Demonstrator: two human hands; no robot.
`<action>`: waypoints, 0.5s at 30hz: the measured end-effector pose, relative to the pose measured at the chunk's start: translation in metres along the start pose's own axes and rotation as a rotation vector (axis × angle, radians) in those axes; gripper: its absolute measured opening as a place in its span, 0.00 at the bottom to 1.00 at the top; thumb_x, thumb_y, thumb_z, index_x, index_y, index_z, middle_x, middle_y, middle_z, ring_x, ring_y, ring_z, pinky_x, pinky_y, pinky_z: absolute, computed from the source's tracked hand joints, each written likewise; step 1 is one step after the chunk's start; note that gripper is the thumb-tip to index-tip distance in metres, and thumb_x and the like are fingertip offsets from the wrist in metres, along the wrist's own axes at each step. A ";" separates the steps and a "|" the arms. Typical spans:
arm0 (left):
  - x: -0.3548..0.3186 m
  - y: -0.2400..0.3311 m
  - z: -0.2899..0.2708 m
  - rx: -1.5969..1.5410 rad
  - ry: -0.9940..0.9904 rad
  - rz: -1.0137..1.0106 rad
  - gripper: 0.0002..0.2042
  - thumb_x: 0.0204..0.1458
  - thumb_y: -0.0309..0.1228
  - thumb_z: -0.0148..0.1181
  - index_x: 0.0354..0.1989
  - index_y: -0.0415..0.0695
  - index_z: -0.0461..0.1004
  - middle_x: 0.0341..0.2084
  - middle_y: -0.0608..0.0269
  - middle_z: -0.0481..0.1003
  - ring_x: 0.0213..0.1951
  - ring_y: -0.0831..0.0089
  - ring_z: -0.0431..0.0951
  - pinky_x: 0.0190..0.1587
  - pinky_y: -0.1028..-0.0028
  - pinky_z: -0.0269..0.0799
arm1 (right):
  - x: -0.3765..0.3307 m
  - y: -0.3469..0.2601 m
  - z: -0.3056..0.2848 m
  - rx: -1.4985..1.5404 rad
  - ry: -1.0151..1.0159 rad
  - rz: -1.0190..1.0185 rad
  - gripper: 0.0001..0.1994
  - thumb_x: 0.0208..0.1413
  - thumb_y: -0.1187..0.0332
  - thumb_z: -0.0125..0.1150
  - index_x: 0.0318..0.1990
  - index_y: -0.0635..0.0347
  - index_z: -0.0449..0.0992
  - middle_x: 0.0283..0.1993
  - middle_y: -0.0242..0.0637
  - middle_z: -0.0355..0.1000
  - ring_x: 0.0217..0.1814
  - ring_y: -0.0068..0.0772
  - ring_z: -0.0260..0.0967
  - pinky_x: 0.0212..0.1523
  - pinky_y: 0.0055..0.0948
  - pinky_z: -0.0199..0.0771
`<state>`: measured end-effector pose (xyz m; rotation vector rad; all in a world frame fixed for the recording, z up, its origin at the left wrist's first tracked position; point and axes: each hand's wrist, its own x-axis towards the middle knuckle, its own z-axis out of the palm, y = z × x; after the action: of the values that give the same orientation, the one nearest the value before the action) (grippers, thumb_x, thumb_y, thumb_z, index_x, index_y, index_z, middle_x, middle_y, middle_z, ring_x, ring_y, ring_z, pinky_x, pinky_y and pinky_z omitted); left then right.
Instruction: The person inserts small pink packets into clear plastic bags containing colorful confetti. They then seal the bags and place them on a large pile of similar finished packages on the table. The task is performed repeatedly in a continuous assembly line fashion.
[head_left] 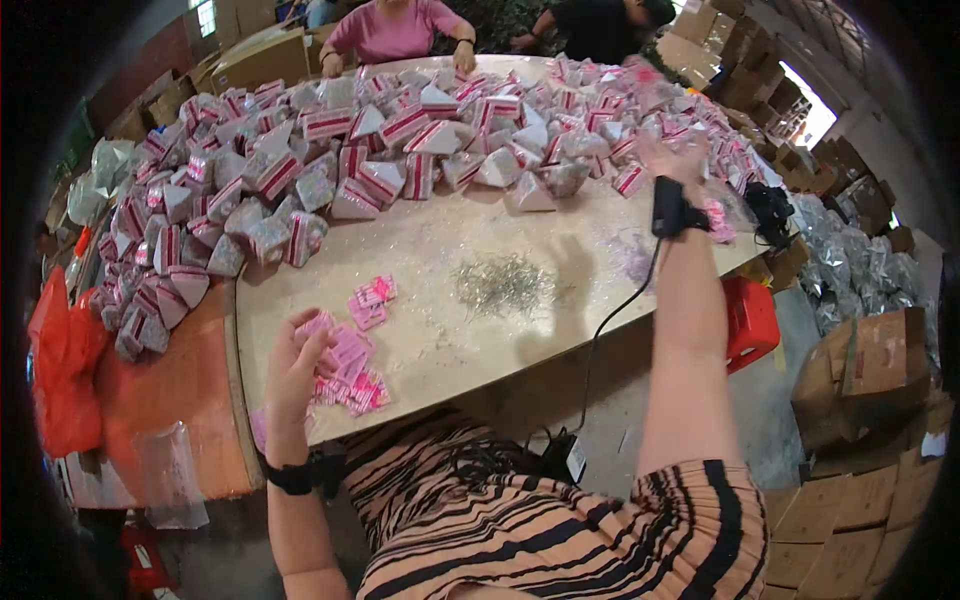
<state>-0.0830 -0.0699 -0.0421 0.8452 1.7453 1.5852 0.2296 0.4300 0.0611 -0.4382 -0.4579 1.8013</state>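
Stacked brown cardboard boxes crowd a workshop, their outer edges bent and lost in the dark fisheye rim. A broad, pale, smooth surface fills the middle, butting against a lower orange-brown surface on the left. Across its far side lies a deep heap of wedge-shaped white packets in crinkled, glossy clear film, banded with red and pink; most overlap, hiding their lower faces.

Nearer the person, a loose pile of flat, glossy pink cards lies by the left edge. The left hand is curled against these cards, its fingertips partly turned away; whether it grips any cannot be told. The right hand is stretched out over the right part of the heap, loosely spread and released, its fingers smeared by blur. Just beyond it, a pinkish blurred shape is too smeared to identify.

Between the hands sits a tangle of thin, shiny silvery strands. A crumpled translucent red plastic bag hangs at the left. Two people are at the far edge, their heads cut off or obscured. The cards carry white printing, mostly too small to read.
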 end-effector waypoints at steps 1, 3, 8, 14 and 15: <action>0.000 0.001 0.002 -0.014 0.005 0.008 0.22 0.61 0.36 0.51 0.60 0.37 0.60 0.33 0.60 0.75 0.25 0.81 0.72 0.26 0.83 0.68 | -0.011 -0.003 0.008 -0.056 0.054 -0.123 0.41 0.53 0.44 0.57 0.67 0.54 0.46 0.65 0.57 0.52 0.66 0.58 0.55 0.64 0.57 0.54; -0.003 0.004 0.009 0.013 -0.002 -0.004 0.19 0.61 0.34 0.51 0.57 0.37 0.63 0.34 0.60 0.75 0.26 0.82 0.72 0.28 0.83 0.68 | -0.027 -0.003 0.004 -0.287 0.063 -0.283 0.31 0.57 0.50 0.56 0.62 0.58 0.55 0.56 0.50 0.63 0.57 0.46 0.64 0.55 0.46 0.65; -0.001 -0.006 0.017 0.047 -0.063 -0.028 0.15 0.58 0.30 0.56 0.51 0.38 0.69 0.34 0.64 0.73 0.28 0.84 0.70 0.29 0.83 0.67 | -0.097 0.056 -0.058 -1.178 -0.205 -0.444 0.10 0.58 0.66 0.58 0.38 0.65 0.77 0.28 0.31 0.73 0.32 0.24 0.71 0.32 0.23 0.69; -0.007 -0.005 0.018 0.177 -0.013 0.020 0.12 0.56 0.28 0.59 0.48 0.39 0.72 0.33 0.66 0.72 0.28 0.85 0.70 0.29 0.84 0.67 | -0.193 0.113 -0.104 -1.696 -0.583 -0.779 0.02 0.49 0.74 0.62 0.29 0.63 0.77 0.29 0.39 0.70 0.31 0.40 0.68 0.32 0.31 0.67; -0.007 -0.006 0.019 0.186 -0.007 0.021 0.12 0.56 0.27 0.59 0.47 0.38 0.72 0.33 0.66 0.72 0.28 0.85 0.70 0.30 0.84 0.67 | -0.202 0.116 -0.109 -1.758 -0.634 -0.845 0.03 0.49 0.72 0.63 0.30 0.62 0.77 0.30 0.38 0.70 0.32 0.40 0.68 0.34 0.32 0.67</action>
<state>-0.0643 -0.0647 -0.0490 0.9588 1.9060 1.4476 0.2438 0.2147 -0.0789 -0.6337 -2.2564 0.2602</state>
